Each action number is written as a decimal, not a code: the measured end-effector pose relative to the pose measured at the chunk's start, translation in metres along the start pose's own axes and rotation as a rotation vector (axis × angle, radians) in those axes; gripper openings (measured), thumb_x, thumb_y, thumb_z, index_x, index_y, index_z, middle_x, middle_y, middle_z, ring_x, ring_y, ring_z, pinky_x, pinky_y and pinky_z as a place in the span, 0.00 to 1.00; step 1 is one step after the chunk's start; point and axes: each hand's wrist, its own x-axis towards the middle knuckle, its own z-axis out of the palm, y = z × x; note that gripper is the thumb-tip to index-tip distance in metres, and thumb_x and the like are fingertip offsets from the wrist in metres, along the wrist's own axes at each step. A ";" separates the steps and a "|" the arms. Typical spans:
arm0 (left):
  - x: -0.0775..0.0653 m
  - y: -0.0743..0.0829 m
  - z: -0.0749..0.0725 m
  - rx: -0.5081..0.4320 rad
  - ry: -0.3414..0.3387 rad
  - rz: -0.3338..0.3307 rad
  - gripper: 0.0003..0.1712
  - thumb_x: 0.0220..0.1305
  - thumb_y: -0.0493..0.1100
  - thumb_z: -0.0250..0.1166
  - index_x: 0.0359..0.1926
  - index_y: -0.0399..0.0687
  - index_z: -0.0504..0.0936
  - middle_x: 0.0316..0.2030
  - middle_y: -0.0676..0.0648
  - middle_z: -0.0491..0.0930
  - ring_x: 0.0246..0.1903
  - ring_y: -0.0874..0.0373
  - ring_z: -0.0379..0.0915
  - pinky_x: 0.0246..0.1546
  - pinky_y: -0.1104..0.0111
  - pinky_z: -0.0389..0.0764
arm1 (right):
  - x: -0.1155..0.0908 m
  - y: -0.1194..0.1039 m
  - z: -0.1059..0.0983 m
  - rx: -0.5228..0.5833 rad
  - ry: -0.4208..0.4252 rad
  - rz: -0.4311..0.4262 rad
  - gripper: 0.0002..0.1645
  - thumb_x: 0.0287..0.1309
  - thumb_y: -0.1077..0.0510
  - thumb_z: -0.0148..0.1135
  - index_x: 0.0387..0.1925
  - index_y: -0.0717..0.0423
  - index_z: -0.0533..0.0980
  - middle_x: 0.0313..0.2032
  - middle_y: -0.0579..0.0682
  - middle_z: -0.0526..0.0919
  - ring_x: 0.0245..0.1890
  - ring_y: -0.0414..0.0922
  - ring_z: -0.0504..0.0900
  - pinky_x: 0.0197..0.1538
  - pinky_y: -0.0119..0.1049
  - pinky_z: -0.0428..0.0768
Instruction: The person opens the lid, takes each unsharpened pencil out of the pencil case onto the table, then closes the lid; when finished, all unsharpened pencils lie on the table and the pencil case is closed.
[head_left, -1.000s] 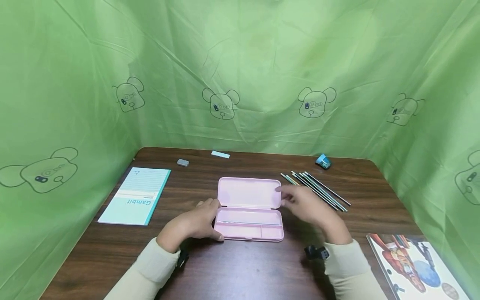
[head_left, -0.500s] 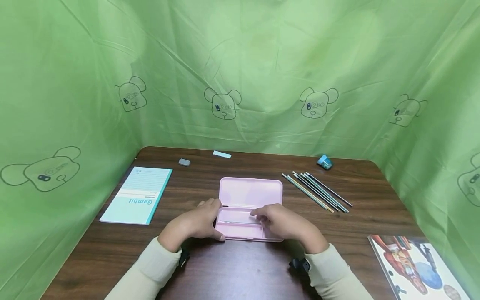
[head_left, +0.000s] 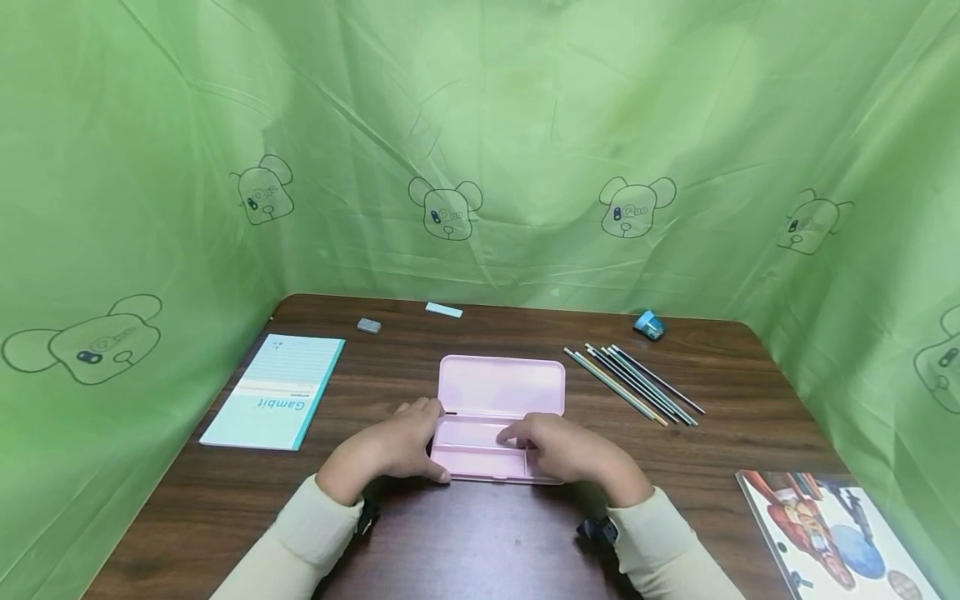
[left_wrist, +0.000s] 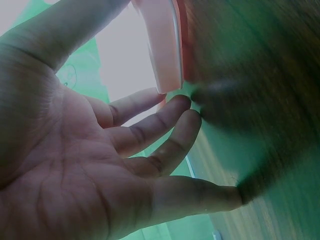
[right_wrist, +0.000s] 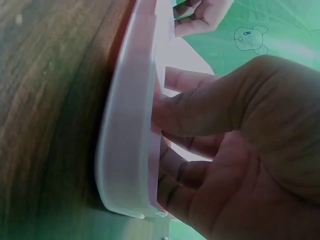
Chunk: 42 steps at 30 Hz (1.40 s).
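Observation:
An open pink pencil case (head_left: 501, 385) lies on the table with its lid tipped back; a divider splits its inside into sections. My left hand (head_left: 397, 435) grips the case's left end, thumb at the front corner and fingers toward the hinge. In the left wrist view its fingertips (left_wrist: 182, 102) are right at the case's end. My right hand (head_left: 573, 448) reaches into the right part of the case, covering the small compartment. In the right wrist view its thumb and bent fingers dip behind the near wall (right_wrist: 127, 125); I cannot tell whether they pinch anything.
Several pencils (head_left: 637, 383) lie right of the case, with a blue sharpener (head_left: 649, 325) behind them. A grey eraser (head_left: 369, 326) and a pale strip (head_left: 444, 309) lie at the back. A Gambit notebook (head_left: 273, 392) is at left, an illustrated book (head_left: 832, 533) at front right.
My right hand has come from beside the lid, left and toward me, into the right part of the case, then sunk slightly. My left hand has stayed at the case's left end.

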 end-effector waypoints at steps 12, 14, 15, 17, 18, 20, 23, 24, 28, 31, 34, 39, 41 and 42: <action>-0.001 0.000 0.000 -0.001 -0.003 0.000 0.47 0.52 0.52 0.91 0.63 0.35 0.75 0.56 0.40 0.79 0.56 0.43 0.74 0.66 0.44 0.78 | -0.002 0.004 -0.006 0.082 -0.026 0.039 0.36 0.58 0.79 0.60 0.65 0.56 0.85 0.45 0.49 0.90 0.47 0.43 0.85 0.57 0.43 0.86; -0.001 0.001 0.000 -0.003 -0.006 -0.005 0.47 0.53 0.52 0.91 0.63 0.35 0.75 0.56 0.40 0.79 0.56 0.43 0.74 0.67 0.44 0.78 | -0.002 0.005 -0.007 0.084 -0.011 0.022 0.34 0.59 0.79 0.61 0.64 0.57 0.85 0.44 0.48 0.89 0.46 0.42 0.85 0.55 0.41 0.86; -0.001 0.001 0.000 -0.004 -0.007 -0.005 0.47 0.52 0.52 0.91 0.63 0.35 0.75 0.56 0.40 0.79 0.56 0.43 0.73 0.66 0.44 0.78 | -0.002 0.005 -0.007 0.082 0.002 0.010 0.34 0.59 0.79 0.61 0.64 0.58 0.85 0.43 0.48 0.89 0.45 0.42 0.85 0.54 0.40 0.86; -0.001 0.000 0.000 -0.004 -0.007 -0.006 0.47 0.52 0.52 0.91 0.63 0.36 0.75 0.56 0.40 0.79 0.56 0.44 0.73 0.66 0.44 0.78 | -0.003 0.006 -0.010 0.087 0.034 -0.005 0.32 0.61 0.79 0.63 0.64 0.59 0.85 0.43 0.49 0.90 0.45 0.41 0.86 0.53 0.39 0.86; -0.001 0.000 0.000 -0.006 -0.006 -0.007 0.47 0.52 0.52 0.91 0.63 0.36 0.75 0.56 0.40 0.79 0.56 0.44 0.73 0.66 0.44 0.78 | -0.003 0.007 -0.012 0.089 0.055 -0.013 0.31 0.62 0.79 0.64 0.64 0.60 0.85 0.43 0.49 0.91 0.45 0.41 0.86 0.53 0.39 0.87; -0.001 0.000 0.000 -0.006 -0.006 -0.006 0.47 0.52 0.52 0.91 0.63 0.35 0.75 0.56 0.40 0.79 0.56 0.44 0.73 0.66 0.44 0.78 | -0.006 0.008 -0.017 0.090 0.102 -0.018 0.30 0.63 0.78 0.65 0.65 0.59 0.85 0.44 0.49 0.91 0.46 0.41 0.88 0.53 0.39 0.87; 0.000 0.000 0.001 -0.007 -0.005 -0.006 0.48 0.52 0.52 0.91 0.64 0.35 0.75 0.56 0.41 0.79 0.56 0.44 0.73 0.66 0.44 0.78 | -0.012 0.012 -0.028 0.106 0.192 0.004 0.29 0.66 0.76 0.66 0.65 0.56 0.85 0.44 0.51 0.92 0.47 0.43 0.89 0.53 0.41 0.88; 0.000 0.000 0.000 -0.007 -0.004 -0.006 0.48 0.52 0.52 0.91 0.64 0.35 0.75 0.56 0.41 0.79 0.56 0.44 0.74 0.66 0.44 0.78 | -0.015 0.015 -0.032 0.110 0.230 0.014 0.28 0.66 0.75 0.66 0.64 0.56 0.86 0.44 0.51 0.92 0.47 0.43 0.89 0.52 0.40 0.88; 0.000 0.000 0.000 -0.005 -0.003 -0.003 0.47 0.52 0.52 0.91 0.63 0.35 0.75 0.55 0.41 0.79 0.56 0.43 0.74 0.66 0.44 0.78 | -0.032 0.029 -0.053 0.172 0.383 0.097 0.24 0.69 0.72 0.69 0.62 0.55 0.87 0.46 0.53 0.92 0.46 0.45 0.88 0.49 0.39 0.87; 0.001 0.000 0.000 0.000 -0.002 0.004 0.47 0.51 0.53 0.91 0.62 0.35 0.75 0.55 0.41 0.79 0.56 0.43 0.73 0.66 0.44 0.78 | -0.047 0.044 -0.069 0.187 0.482 0.196 0.22 0.70 0.70 0.70 0.62 0.55 0.87 0.47 0.55 0.93 0.46 0.47 0.88 0.48 0.38 0.85; 0.001 -0.001 0.000 0.000 -0.002 0.005 0.47 0.51 0.53 0.91 0.62 0.36 0.75 0.56 0.40 0.78 0.57 0.42 0.74 0.67 0.43 0.77 | -0.060 0.060 -0.079 0.163 0.538 0.293 0.20 0.71 0.68 0.70 0.62 0.55 0.86 0.48 0.57 0.93 0.45 0.50 0.88 0.45 0.37 0.82; 0.000 0.000 0.000 -0.006 -0.001 0.007 0.48 0.52 0.52 0.91 0.64 0.35 0.75 0.59 0.38 0.79 0.58 0.41 0.74 0.68 0.43 0.77 | -0.073 0.086 -0.082 0.146 0.542 0.404 0.21 0.74 0.67 0.68 0.64 0.56 0.85 0.47 0.57 0.92 0.47 0.51 0.88 0.46 0.41 0.80; 0.000 0.000 -0.001 -0.009 -0.001 0.008 0.49 0.52 0.53 0.91 0.64 0.35 0.75 0.60 0.37 0.79 0.59 0.41 0.74 0.68 0.42 0.77 | -0.077 0.096 -0.080 0.147 0.533 0.437 0.21 0.74 0.67 0.67 0.66 0.57 0.84 0.47 0.58 0.92 0.48 0.52 0.87 0.48 0.43 0.80; 0.000 0.001 -0.001 -0.011 -0.001 0.008 0.49 0.52 0.53 0.91 0.65 0.34 0.74 0.60 0.37 0.78 0.59 0.41 0.74 0.68 0.42 0.77 | -0.078 0.101 -0.078 0.141 0.530 0.450 0.21 0.74 0.67 0.67 0.66 0.57 0.84 0.47 0.58 0.92 0.48 0.53 0.87 0.49 0.44 0.80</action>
